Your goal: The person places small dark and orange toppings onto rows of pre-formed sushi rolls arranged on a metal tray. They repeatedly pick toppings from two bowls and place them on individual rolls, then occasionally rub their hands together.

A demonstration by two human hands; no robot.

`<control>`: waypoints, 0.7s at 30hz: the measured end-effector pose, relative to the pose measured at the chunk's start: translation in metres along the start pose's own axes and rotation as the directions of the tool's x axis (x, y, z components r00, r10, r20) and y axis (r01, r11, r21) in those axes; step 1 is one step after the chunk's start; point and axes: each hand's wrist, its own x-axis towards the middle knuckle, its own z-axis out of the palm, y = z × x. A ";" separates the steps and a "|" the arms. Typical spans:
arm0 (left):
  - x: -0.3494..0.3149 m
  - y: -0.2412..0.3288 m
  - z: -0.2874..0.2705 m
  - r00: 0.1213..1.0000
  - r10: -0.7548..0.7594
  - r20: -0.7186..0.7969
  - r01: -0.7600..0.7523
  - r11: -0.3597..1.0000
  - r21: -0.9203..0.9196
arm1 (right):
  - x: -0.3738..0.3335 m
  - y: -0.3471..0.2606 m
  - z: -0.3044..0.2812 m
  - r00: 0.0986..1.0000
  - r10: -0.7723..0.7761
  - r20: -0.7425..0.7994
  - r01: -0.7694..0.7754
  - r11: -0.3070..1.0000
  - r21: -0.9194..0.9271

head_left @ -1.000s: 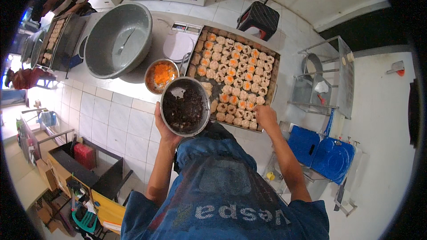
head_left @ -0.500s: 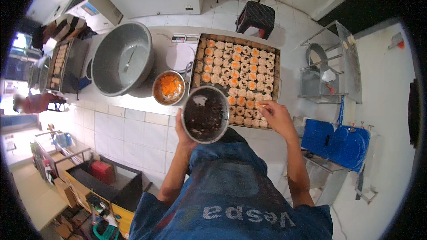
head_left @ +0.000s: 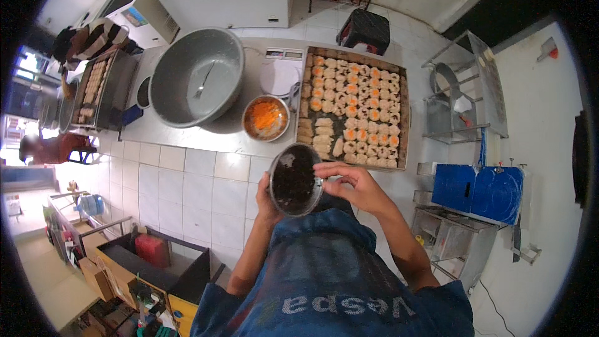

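Tilted toward me, a round metal bowl (head_left: 292, 182) of dark chopped bits is held close to my body, with my left hand (head_left: 267, 201) wrapped round its left side. My right hand (head_left: 350, 184) is at the bowl's right rim, fingers stretched over the edge and thumb lower down; I see nothing held in it. Beyond the bowls, rows of open-topped dumplings (head_left: 359, 97) fill much of a rectangular metal tray (head_left: 404, 131). Some have orange toppings, some dark ones, others are plain. Several long folded dumplings (head_left: 322, 139) lie at its near left.
A smaller bowl of orange shreds (head_left: 266, 117) stands left of the tray, near a kitchen scale (head_left: 284, 53). Farther left is a large grey basin (head_left: 168, 87) with a utensil inside. Another tray of dumplings (head_left: 95, 90) stands at the far left, with people beside it.
My right hand has moved from the tray's near right dumplings to the dark bowl's rim. My left hand has brought the bowl closer to me and tilted it. The view has shifted.
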 end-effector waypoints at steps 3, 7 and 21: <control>-0.050 0.030 -0.030 0.995 0.098 -0.037 -0.097 0.995 0.020 | 0.020 0.012 0.049 0.986 0.159 0.044 -0.165 0.959 0.231; -0.113 0.064 -0.081 0.965 0.233 -0.118 -0.232 0.972 0.026 | 0.036 0.023 0.136 0.942 -0.035 0.333 -0.058 0.963 0.263; -0.226 0.130 -0.187 0.836 0.439 -0.330 -0.520 0.825 -0.221 | 0.097 0.036 0.281 0.852 0.164 0.498 -0.080 0.979 -0.186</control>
